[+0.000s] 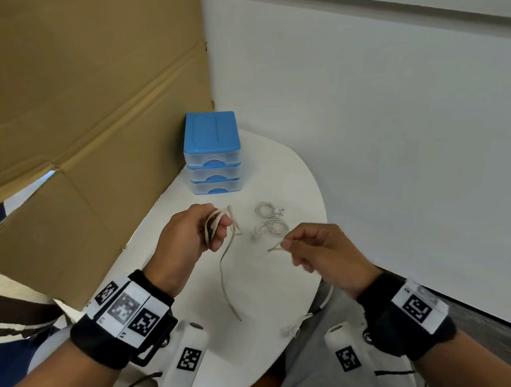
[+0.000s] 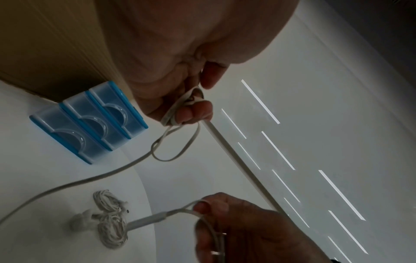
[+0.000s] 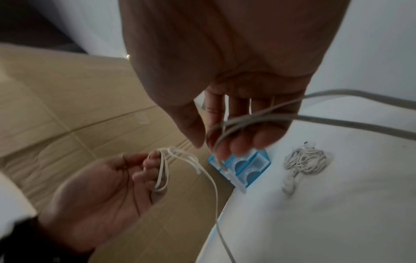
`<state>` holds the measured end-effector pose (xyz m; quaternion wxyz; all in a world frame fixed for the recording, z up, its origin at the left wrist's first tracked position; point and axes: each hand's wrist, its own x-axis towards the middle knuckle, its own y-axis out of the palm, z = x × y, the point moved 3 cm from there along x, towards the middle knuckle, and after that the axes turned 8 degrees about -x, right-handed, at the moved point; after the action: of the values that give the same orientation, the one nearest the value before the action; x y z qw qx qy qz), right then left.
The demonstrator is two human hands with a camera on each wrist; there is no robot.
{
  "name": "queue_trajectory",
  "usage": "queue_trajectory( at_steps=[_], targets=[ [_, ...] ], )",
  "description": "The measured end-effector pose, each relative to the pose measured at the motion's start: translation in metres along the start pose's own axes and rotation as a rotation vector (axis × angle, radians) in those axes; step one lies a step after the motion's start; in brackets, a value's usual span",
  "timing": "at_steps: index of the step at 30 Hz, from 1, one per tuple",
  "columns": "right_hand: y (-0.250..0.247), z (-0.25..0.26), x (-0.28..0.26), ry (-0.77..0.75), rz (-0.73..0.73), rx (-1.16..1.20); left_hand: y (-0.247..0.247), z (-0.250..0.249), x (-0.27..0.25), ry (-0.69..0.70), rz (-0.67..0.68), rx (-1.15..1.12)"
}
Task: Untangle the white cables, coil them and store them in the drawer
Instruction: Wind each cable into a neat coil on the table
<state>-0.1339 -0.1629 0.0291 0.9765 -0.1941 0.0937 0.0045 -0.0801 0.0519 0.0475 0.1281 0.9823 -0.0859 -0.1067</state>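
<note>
White flat cable (image 1: 226,268) was looped around the left hand's (image 1: 187,234) fingers and pinched by the right hand (image 1: 319,253), coiled earphones (image 1: 272,222) lying between them.

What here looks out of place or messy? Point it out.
Little stands out. The flat cable is half coiled round the left hand, its tail trailing loose across the table to the right hand. The earphone bundle lies coiled. All three drawers of the blue drawer unit are shut.
</note>
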Motion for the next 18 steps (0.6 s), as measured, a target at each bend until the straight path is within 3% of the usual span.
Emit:
queue_trajectory(
  at_steps=[4,8,12,18],
  targets=[
    [0.015,-0.007,-0.001,-0.002,0.055,-0.239,0.006,0.000,-0.004,0.041,0.071,0.123],
    [0.014,-0.007,-0.005,-0.024,0.058,-0.249,0.011,0.004,-0.009,0.070,0.163,0.234],
    [0.015,-0.005,-0.012,-0.079,-0.030,-0.514,0.017,0.006,-0.015,0.106,0.278,0.364],
    [0.022,0.023,-0.019,-0.301,0.058,-0.292,0.026,0.007,-0.025,0.124,0.386,0.454]
  ],
)
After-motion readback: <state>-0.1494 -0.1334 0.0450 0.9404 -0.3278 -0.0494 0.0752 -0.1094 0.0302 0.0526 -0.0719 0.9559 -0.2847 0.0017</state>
